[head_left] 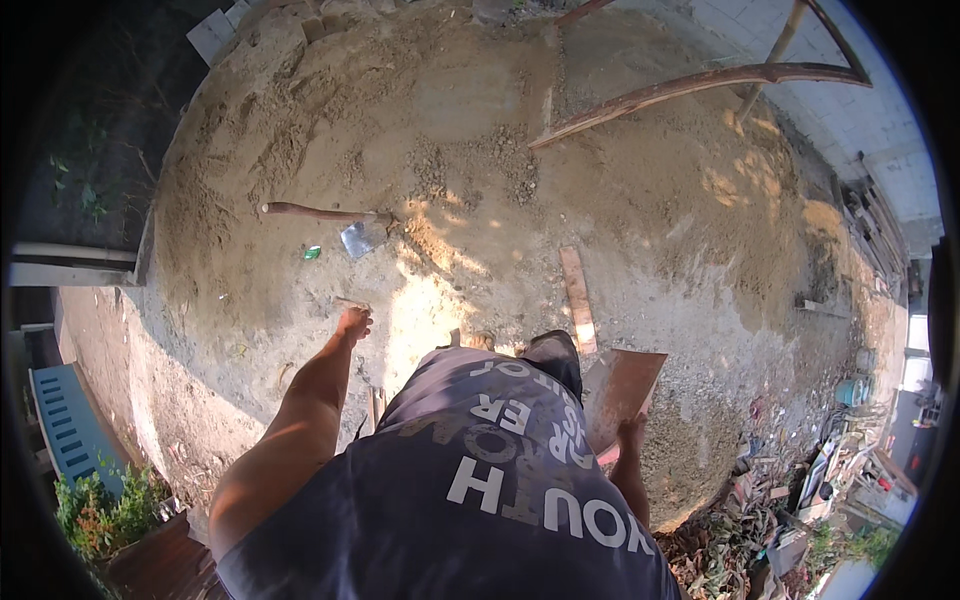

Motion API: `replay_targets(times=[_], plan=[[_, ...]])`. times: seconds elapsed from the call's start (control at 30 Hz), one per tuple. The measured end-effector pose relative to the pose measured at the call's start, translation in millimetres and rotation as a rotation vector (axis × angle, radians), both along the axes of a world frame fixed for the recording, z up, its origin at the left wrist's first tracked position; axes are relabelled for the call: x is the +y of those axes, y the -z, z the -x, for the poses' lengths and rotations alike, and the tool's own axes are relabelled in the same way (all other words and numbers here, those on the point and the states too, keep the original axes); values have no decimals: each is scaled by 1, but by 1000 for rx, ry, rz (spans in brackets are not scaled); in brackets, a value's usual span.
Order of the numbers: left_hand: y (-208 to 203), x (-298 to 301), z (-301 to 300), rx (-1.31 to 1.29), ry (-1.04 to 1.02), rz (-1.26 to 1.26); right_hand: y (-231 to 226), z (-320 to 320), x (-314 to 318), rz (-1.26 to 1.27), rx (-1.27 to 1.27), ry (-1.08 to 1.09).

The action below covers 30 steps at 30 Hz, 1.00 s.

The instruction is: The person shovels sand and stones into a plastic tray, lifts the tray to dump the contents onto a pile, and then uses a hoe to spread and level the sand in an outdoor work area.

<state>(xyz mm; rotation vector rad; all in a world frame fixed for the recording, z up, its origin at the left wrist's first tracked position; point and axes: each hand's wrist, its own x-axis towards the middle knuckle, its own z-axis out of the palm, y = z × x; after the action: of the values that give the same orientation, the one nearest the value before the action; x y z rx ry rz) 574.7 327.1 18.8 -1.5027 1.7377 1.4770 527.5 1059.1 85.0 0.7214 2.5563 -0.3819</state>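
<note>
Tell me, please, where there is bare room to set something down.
The ground between the left hand and narrow plank looks free, as does the stretch right of that plank, beyond the brown board in the right hand. The debris heap crowds the lower right.

Tool handle [312, 211] on dirt, left of centre; small scrap [312, 253] just below it. Left hand [355, 323] below the scrap, slightly right. Plank [576, 290] on ground, right of centre. Board [632, 385] below plank, right hand [631, 430] at its lower right edge. Pole [680, 84] across upper right, wall [890, 140] behind. Plants [105, 510] lower left, junk pile [825, 495] lower right.
</note>
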Motion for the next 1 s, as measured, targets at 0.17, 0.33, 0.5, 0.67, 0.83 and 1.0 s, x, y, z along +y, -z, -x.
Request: replay_targets(times=[0.17, 0.33, 0.5, 0.67, 0.83, 1.0], plan=[[30, 101, -9, -18, 20, -150, -21, 148, -71, 156, 191, -37], [61, 35, -15, 329, 894, 244, 36, 284, -129, 222, 289, -206], [13, -1, 99, 137, 44, -5, 54, 405, -148, 187, 193, -233], [-70, -28, 149, 23, -226, -107, 40, 490, -250, 336, -47, -349], [-85, -38, 226, 182, -155, -73, 78, 569, -273, 229, -242, -644], [-77, -62, 265, 189, -151, 0, 79, 612, -309, 348, -234, -449]])
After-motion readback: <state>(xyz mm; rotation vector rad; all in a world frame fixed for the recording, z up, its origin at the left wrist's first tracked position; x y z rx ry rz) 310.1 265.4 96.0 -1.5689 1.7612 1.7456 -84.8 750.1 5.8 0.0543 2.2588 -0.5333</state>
